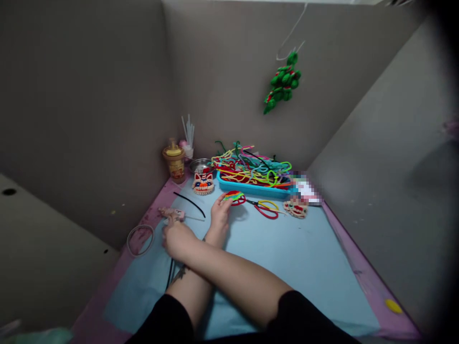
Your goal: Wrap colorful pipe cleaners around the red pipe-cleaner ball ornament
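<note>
Crossed at the forearms over the blue worktop. Left hand, reaching across to the right, fingertips pinching a round rainbow-coloured piece. Right hand, crossed over to the left, curled around a pinkish glue gun; exact grip hard to tell. Just beyond the left hand: red-handled scissors, then a blue tray heaped with pipe cleaners. Between both hands, a black pipe cleaner. Further back, a small cat-face craft and a lidded cup.
</note>
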`<act>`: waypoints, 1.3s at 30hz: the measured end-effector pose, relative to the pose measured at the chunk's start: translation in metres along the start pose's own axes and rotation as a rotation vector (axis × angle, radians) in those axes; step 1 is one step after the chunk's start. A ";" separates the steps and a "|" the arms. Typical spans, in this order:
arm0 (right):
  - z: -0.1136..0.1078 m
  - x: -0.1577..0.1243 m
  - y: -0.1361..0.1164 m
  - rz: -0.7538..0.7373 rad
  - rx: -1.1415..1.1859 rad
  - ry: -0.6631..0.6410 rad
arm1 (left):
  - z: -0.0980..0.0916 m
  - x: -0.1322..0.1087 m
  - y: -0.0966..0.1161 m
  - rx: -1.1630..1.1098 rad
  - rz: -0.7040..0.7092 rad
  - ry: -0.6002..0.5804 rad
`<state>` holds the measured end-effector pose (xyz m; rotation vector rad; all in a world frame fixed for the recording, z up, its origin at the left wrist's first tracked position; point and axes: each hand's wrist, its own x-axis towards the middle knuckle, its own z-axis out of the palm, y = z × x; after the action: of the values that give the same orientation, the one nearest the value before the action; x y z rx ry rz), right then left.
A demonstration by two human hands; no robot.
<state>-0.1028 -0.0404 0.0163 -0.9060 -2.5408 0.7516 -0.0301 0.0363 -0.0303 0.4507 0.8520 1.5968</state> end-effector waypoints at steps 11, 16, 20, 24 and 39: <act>-0.088 -0.145 0.111 0.240 0.199 1.080 | 0.021 -0.024 0.008 0.015 -0.082 -0.072; -0.092 -0.146 0.131 0.378 0.713 1.134 | 0.029 -0.036 0.008 -0.011 -0.081 -0.061; -0.088 -0.138 0.123 0.432 1.307 0.943 | 0.032 -0.043 0.006 -0.018 -0.092 -0.064; -0.088 -0.138 0.120 0.433 1.433 0.967 | 0.038 -0.053 0.002 -0.001 -0.100 -0.026; -0.085 -0.138 0.118 0.499 1.440 1.051 | 0.044 -0.061 0.000 0.076 -0.109 0.044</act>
<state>0.0962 -0.0230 -0.0026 -0.9060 -0.5170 1.3794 0.0145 -0.0102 0.0088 0.4174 0.9571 1.4824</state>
